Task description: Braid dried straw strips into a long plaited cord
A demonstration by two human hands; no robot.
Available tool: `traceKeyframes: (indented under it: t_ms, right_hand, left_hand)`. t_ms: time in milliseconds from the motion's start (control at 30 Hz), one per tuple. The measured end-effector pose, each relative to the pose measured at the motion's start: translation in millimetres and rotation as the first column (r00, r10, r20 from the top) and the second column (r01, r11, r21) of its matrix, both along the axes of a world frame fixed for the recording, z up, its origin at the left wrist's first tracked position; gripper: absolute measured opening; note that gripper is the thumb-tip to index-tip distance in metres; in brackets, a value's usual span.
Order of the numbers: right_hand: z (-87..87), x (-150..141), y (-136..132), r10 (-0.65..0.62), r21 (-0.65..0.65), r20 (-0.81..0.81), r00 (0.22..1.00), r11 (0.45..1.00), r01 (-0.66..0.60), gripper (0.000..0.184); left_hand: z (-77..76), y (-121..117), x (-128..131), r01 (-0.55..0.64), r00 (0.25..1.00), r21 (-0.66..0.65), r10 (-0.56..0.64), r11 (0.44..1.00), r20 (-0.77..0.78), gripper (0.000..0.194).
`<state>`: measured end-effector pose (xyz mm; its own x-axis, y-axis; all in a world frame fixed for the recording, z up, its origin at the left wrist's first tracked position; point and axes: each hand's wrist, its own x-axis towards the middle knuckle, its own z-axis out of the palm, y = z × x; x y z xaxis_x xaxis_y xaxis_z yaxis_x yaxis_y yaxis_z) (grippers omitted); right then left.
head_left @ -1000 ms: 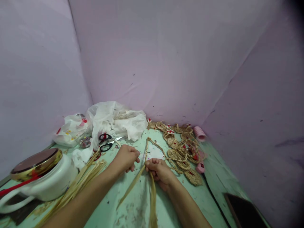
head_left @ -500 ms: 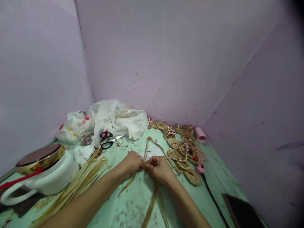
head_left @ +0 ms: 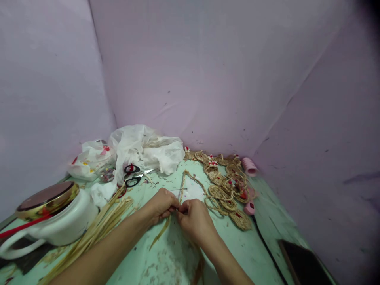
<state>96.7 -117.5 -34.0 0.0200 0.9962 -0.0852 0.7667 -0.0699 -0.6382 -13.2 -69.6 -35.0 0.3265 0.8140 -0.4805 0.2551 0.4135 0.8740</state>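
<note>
A thin tan braided fibre cord (head_left: 193,177) rises from between my fingers, bends at a peak and runs right to the coiled pieces. My left hand (head_left: 164,203) pinches the cord's near end. My right hand (head_left: 194,218) is closed on the same spot, its fingertips touching the left ones. Loose flat fibre strands (head_left: 160,233) hang from below the hands towards me. The exact crossing of strands is hidden by the fingers. A white paper (head_left: 192,190) with small marks lies under the cord.
Coiled braided pieces with red and white beads (head_left: 219,192) lie at right, near a pink spool (head_left: 249,167) and a dark phone-like slab (head_left: 299,261). At left are a fibre bundle (head_left: 97,229), a white pot (head_left: 74,217), black-handled scissors (head_left: 133,181) and white plastic bags (head_left: 145,148).
My right hand has turned over and shifted slightly left, its fingers now closer against my left hand. The hanging strands below have swung, partly behind my right wrist.
</note>
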Motion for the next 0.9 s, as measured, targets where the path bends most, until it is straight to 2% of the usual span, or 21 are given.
traceKeyframes:
  t_ms: [100,200,267,333,400,500,567,667,767,833,900]
  right_hand:
    - [0.8,8.4,4.9,0.037,-0.084,-0.097,0.995,0.995,-0.045,0.016]
    - [5.6,19.0,12.8,-0.117,-0.035,-0.279,0.953,0.993,0.112,0.019]
    - [7.8,21.0,16.6,-0.21,-0.12,-0.489,0.847,0.978,0.173,0.017]
    - [6.7,17.9,18.5,-0.244,-0.305,-0.673,0.698,0.952,0.039,0.015]
    - [1.5,12.6,19.5,-0.265,-0.394,-0.741,0.617,0.916,-0.079,0.013]
    - [-11.6,7.9,22.2,-0.272,-0.385,-0.697,0.664,0.923,-0.026,0.016]
    - [-19.8,8.2,24.2,-0.264,-0.357,-0.647,0.716,0.934,0.022,0.018]
    - [-25.8,9.6,25.3,-0.261,-0.351,-0.62,0.74,0.936,0.036,0.018]
    - [-24.0,8.5,23.9,-0.274,-0.346,-0.663,0.696,0.938,0.04,0.015]
    - [-21.2,7.4,22.5,-0.303,-0.347,-0.693,0.654,0.935,0.064,0.012]
    - [-19.0,6.9,21.0,-0.326,-0.35,-0.714,0.619,0.933,0.088,0.009]
  left_hand:
    - [0.4,4.1,-5.3,0.032,0.999,0.03,-0.033,0.999,0.015,0.012]
    - [1.4,7.8,-9.4,0.056,0.998,0.025,-0.056,0.998,0.018,0.01]
    - [1.1,9.3,-11.0,0.076,0.997,0.014,-0.076,0.997,0.029,0.009]
    - [-0.1,10.0,-11.4,0.1,0.994,0.014,-0.1,0.995,0.038,0.008]
    - [-1.7,9.9,-10.8,0.123,0.991,0.024,-0.124,0.992,0.041,0.006]
    - [-2.7,9.7,-9.7,0.158,0.987,0.047,-0.157,0.986,-0.023,0.005]
    - [-1.9,9.8,-9.7,0.194,0.971,0.079,-0.181,0.978,-0.156,0.006]
    - [3.3,7.0,-9.8,0.301,0.88,0.172,-0.203,0.938,-0.43,0.01]
    - [14.7,-5.4,-5.4,0.406,0.728,0.286,-0.118,0.868,-0.675,0.014]
    - [23.2,-19.4,1.1,0.446,0.637,0.347,-0.021,0.825,-0.77,0.017]
    - [28.6,-34.5,9.2,0.468,0.589,0.357,0.016,0.809,-0.808,0.02]
